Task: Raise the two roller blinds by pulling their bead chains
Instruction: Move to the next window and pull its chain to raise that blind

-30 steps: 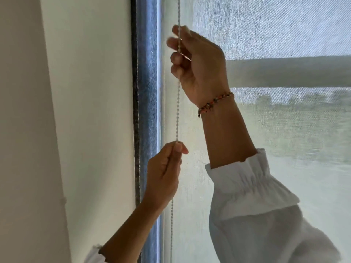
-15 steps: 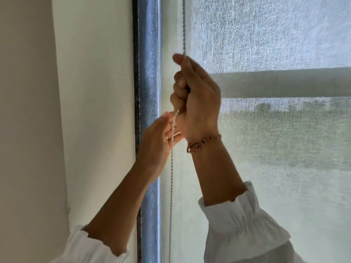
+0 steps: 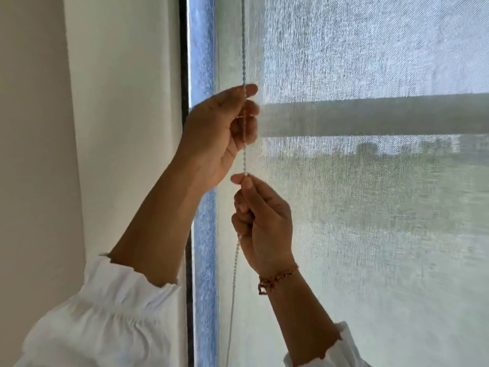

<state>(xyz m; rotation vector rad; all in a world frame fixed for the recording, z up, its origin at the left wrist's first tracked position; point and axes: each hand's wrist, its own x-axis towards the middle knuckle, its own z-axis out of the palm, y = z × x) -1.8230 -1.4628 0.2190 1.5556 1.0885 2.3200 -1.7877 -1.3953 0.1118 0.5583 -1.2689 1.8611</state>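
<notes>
swapped places since half a second ago: left hand (image 3: 219, 133) now uppermost, right hand (image 3: 262, 221) dropped below it. both closed on thin white bead chain (image 3: 245, 157), left fingers (image 3: 248, 112) curled round it near the top, right pinching it between thumb and forefinger just under the left palm. chain running straight down in front of pale translucent woven roller blind (image 3: 370, 62), close to its left edge, beside dark window frame (image 3: 185, 62). beaded brown bracelet (image 3: 276, 278) on right wrist; white gathered cuffs (image 3: 127, 292) pushed back.
</notes>
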